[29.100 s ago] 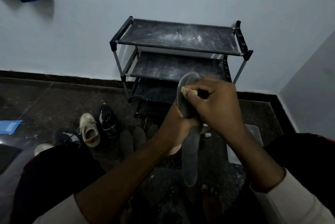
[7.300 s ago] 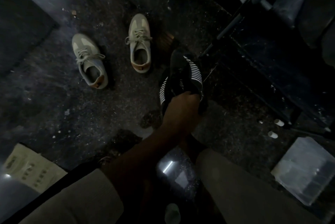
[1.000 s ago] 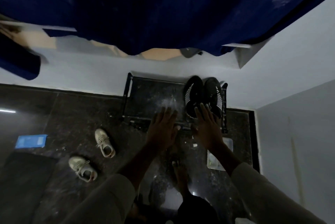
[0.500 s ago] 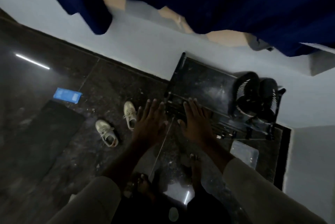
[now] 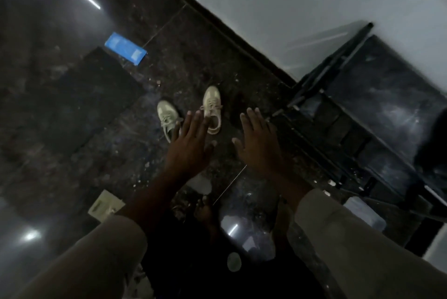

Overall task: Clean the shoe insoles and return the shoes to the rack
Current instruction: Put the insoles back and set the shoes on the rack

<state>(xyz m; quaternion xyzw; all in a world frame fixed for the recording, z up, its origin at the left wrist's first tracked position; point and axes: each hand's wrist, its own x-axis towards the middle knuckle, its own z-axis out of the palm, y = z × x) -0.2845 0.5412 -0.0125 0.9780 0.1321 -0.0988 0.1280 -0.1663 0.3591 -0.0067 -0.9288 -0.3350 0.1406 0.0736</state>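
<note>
Two pale sneakers lie on the dark floor: one (image 5: 212, 108) just past my left fingertips, the other (image 5: 166, 118) to its left, partly behind my fingers. My left hand (image 5: 189, 147) and my right hand (image 5: 260, 145) are stretched forward with straight, spread fingers and hold nothing. The black shoe rack (image 5: 377, 114) stands at the right against the white wall. A dark shoe (image 5: 433, 143) shows blurred on the rack at the right edge.
A blue flat packet (image 5: 125, 48) lies by a dark mat (image 5: 79, 95) at the upper left. A pale card (image 5: 106, 204) sits on the floor near my left sleeve. A clear plastic box (image 5: 364, 212) lies below the rack. My bare feet (image 5: 205, 211) stand on the glossy floor.
The view has swung left and down, away from the rack top and its black shoes. Both hands now hover over the floor near the pale sneakers, still empty and spread.
</note>
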